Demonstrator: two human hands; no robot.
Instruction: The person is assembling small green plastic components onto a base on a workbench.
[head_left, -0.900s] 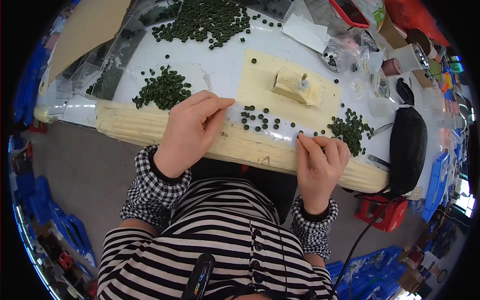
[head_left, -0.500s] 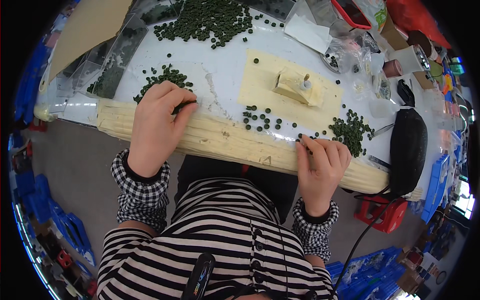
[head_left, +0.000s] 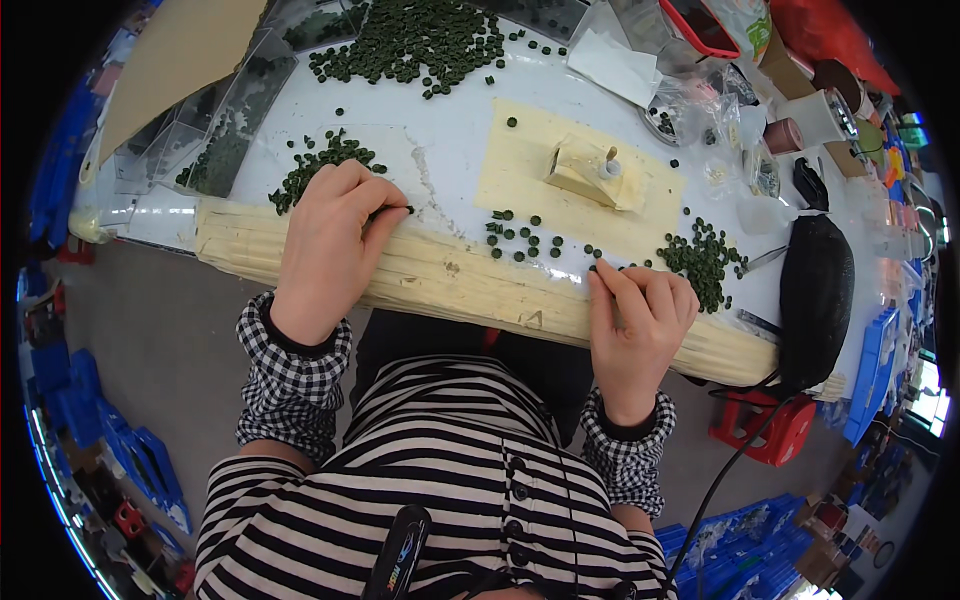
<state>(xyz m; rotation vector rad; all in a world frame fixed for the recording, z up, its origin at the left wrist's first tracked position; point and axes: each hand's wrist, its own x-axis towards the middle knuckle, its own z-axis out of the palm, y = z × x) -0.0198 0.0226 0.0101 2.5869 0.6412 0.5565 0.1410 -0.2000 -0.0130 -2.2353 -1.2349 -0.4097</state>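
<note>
My left hand (head_left: 335, 240) is closed in a pinch over the table's near edge, with a small dark green round piece (head_left: 409, 210) at its fingertips. Just beyond it lies a small heap of the same green pieces (head_left: 325, 165). Toward the right, my right hand (head_left: 645, 325) pinches thumb to forefinger on another small green round piece (head_left: 593, 268), partly hidden by the fingers. Several loose green pieces (head_left: 535, 240) lie spread out between the two hands. Beyond my right hand is a further pile of green pieces (head_left: 700, 265).
Yellowish tape-wrapped padding (head_left: 450, 270) runs along the near table edge. A wrapped block with a short peg (head_left: 597, 172) stands on a cream sheet (head_left: 510, 150). A large green heap (head_left: 425, 45) lies at the back; a black padded bundle (head_left: 818, 300) sits at the right edge.
My left hand has moved right, away from the small heap, bringing its green piece into view. My right hand has shifted slightly left and away from me.
</note>
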